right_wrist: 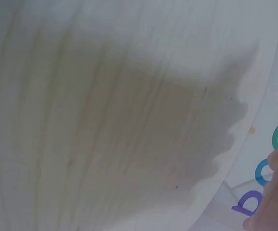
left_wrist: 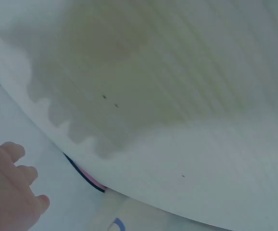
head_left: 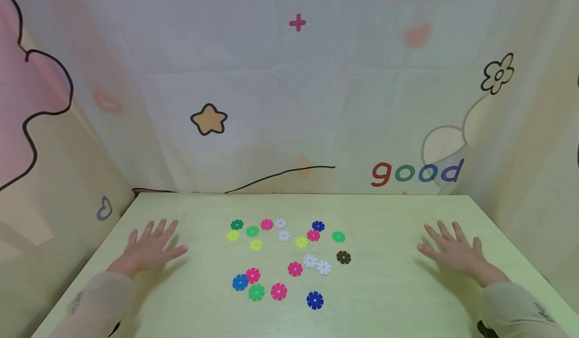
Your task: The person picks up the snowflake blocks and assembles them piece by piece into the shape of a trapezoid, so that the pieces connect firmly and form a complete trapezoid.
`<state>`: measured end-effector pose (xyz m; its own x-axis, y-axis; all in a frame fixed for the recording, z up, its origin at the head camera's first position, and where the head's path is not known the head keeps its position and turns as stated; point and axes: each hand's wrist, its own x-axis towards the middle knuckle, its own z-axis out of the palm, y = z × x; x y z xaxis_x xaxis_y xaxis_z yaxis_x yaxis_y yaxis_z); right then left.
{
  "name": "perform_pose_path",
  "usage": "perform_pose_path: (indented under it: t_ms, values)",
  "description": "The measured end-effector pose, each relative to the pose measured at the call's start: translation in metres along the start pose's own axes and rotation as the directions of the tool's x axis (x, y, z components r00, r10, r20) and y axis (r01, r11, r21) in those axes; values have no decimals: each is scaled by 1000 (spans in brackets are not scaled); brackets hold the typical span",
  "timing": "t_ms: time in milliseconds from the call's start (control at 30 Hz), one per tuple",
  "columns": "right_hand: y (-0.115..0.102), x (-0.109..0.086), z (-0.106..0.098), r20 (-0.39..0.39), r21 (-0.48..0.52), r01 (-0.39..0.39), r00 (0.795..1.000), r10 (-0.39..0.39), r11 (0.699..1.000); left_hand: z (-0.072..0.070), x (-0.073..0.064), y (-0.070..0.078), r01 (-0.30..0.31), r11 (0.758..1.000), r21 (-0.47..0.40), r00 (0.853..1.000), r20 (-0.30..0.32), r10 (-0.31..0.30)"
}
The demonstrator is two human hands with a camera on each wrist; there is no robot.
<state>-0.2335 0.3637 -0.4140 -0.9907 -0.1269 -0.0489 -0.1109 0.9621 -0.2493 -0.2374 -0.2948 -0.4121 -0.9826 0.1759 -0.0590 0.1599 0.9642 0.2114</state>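
Note:
My left hand is at the left side of the table, palm down with its fingers spread, and holds nothing. Over on the right side my right hand is spread in the same way, also without anything in it. Between the hands lie several flat, notched plastic discs, among them a blue disc, a brown disc, a pink disc and a dark blue disc. In the left wrist view part of the left hand shows above its shadow; the right wrist view catches the right hand at its edge.
The discs are spread over the middle of a pale wooden table; a few overlap or touch. Behind the table hangs a printed cloth with a star and the word "good". Cloth also flanks the table on both sides.

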Motion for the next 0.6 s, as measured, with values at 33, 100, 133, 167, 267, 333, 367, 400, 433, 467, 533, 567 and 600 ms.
perform_pose_path:
  t_ms: [33, 100, 133, 167, 267, 333, 367, 400, 433, 467, 533, 567, 600]
  values:
    - [-2, 0, 0, 0, 0, 5, 1000, -5, 1000, 1, 1, 3, -8, 1000, -1, 1000, -3, 8]
    - [-8, 0, 0, -2, -4, 17, 1000, -17, 1000, 2, 3, 8, -20, 1000, 3, 1000, -6, 20]
    - [-12, 0, -1, -6, -3, 25, 1000, -25, 1000, 3, 4, 11, -26, 1000, 6, 1000, -8, 26]
    - [-15, 1, -1, -9, -9, 33, 999, -33, 999, 4, 5, 14, -31, 999, 7, 999, -11, 31]
    - [-24, 4, -1, -28, -33, 61, 998, -62, 998, 7, 10, 21, -47, 999, 25, 999, -22, 48]
    - [-30, 6, -1, -38, -38, 80, 996, -81, 996, 9, 12, 27, -57, 998, 33, 998, -27, 58]
    - [-33, 6, -1, -39, -40, 87, 995, -89, 995, 9, 13, 30, -63, 997, 37, 998, -28, 64]
    - [-37, 7, 0, -42, -40, 97, 994, -99, 995, 9, 13, 33, -73, 997, 39, 997, -34, 74]
    - [-40, 7, 0, -44, -37, 108, 993, -110, 993, 10, 14, 36, -79, 996, 43, 996, -34, 81]
    - [-44, 8, 1, -46, -30, 121, 991, -122, 992, 10, 14, 39, -90, 995, 48, 995, -37, 92]
    - [-52, 8, 2, -52, -24, 144, 988, -145, 989, 11, 14, 46, -110, 992, 54, 993, -38, 112]
    - [-56, 8, 3, -56, -26, 158, 986, -159, 987, 12, 13, 49, -119, 991, 58, 992, -37, 122]
    - [-60, 8, 5, -60, -29, 172, 983, -173, 985, 13, 13, 52, -129, 990, 63, 991, -36, 131]
